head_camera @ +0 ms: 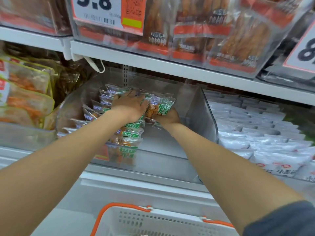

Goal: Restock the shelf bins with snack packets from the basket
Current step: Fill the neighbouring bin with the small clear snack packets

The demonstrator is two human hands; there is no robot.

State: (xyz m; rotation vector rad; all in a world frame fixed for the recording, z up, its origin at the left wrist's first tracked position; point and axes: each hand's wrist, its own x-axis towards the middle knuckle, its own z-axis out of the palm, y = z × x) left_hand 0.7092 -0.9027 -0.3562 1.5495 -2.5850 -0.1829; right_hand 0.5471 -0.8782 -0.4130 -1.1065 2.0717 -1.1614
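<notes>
Both arms reached into the clear bin (201, 114) on the middle shelf. The left grip (131, 106) lay flat with fingers straight, pressing against the top of the row of packets (100, 108) that stood on edge along the bin's left side. The right grip (167, 118) was clenched from below around a bundle of packets (158, 104) in green and white, held just beside the left grip at the back of the row; how many it held could not be told. The right half of the bin floor looked bare, so the job seemed partly done, and the basket (162, 222) sat low and near the body, its contents mostly out of view. The main risk lay in the row itself: the packets were slick and leaned forward, so lifting the left grip before the bundle was wedged in would probably let them fan out and slide into the bare half. A loose hold on the right could drop packets flat on the bin floor, facing the wrong way. Pushing too hard could crush the crunchy contents. The shelf above (153, 61) hung close over the knuckles, so a quick pull back might knock against it.
</notes>
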